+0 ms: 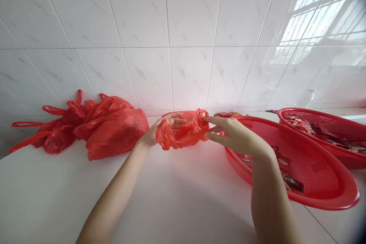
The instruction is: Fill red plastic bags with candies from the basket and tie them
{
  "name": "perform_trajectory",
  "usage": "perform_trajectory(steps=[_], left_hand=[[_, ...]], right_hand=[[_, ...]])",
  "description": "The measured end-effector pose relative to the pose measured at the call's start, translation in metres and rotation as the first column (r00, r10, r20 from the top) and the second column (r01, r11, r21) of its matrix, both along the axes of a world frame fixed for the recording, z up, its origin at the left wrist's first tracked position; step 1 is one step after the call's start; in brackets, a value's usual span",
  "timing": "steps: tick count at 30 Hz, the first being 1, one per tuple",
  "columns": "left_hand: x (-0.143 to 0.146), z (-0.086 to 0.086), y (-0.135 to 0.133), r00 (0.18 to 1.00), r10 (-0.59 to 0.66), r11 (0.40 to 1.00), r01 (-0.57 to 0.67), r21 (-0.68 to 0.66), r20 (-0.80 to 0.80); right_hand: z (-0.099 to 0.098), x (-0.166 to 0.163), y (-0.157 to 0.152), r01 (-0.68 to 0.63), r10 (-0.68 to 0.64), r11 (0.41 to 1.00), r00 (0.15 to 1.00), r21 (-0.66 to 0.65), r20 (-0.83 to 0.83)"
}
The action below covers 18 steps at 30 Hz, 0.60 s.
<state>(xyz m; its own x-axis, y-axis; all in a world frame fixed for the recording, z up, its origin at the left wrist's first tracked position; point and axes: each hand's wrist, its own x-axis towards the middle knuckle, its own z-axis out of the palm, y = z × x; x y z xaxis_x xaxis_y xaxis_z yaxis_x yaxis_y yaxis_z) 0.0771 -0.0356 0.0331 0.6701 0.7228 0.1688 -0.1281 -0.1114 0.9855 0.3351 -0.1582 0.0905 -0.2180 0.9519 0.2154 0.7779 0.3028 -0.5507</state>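
Note:
A red plastic bag (187,133) sits on the white tabletop in front of me, its mouth spread and its handles crumpled. My left hand (162,127) reaches in at the bag's left side, behind a loop of the film, with its fingers stretched out. On the other side, my right hand (234,133) touches the bag's right handle and rim with its fingertips. Its fingers are extended and apart. What lies inside the bag, if anything, is hidden.
Filled red plastic bags (117,133) stand at the left by the tiled wall (191,72). To the right, a red perforated basket (323,175) holds small wrapped packets. Behind it is another red basket (320,116) with more packets. Some packets (227,114) lie near the wall.

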Motion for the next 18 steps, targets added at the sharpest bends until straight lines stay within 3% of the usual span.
perform_trajectory(steps=[4, 9, 14, 18], left_hand=[[0.004, 0.011, -0.024, 0.969, 0.111, 0.975, -0.063, 0.213, -0.22], [0.018, 0.006, -0.039, 0.885, 0.297, 0.904, -0.14, 0.403, -0.359], [0.036, -0.011, -0.045, 0.924, 0.318, 0.861, -0.187, 0.474, -0.213], [0.048, -0.027, -0.037, 0.924, 0.355, 0.87, -0.273, 0.411, -0.139]], right_hand=[[0.004, -0.007, -0.004, 0.034, -0.034, 0.999, 0.998, 0.01, 0.059], [0.008, -0.009, -0.006, 0.088, -0.092, 0.995, 0.993, 0.055, 0.068], [0.008, -0.011, -0.007, 0.089, -0.077, 0.988, 0.992, 0.128, -0.101], [0.007, -0.013, -0.006, 0.073, -0.02, 0.977, 0.967, 0.201, -0.253]])
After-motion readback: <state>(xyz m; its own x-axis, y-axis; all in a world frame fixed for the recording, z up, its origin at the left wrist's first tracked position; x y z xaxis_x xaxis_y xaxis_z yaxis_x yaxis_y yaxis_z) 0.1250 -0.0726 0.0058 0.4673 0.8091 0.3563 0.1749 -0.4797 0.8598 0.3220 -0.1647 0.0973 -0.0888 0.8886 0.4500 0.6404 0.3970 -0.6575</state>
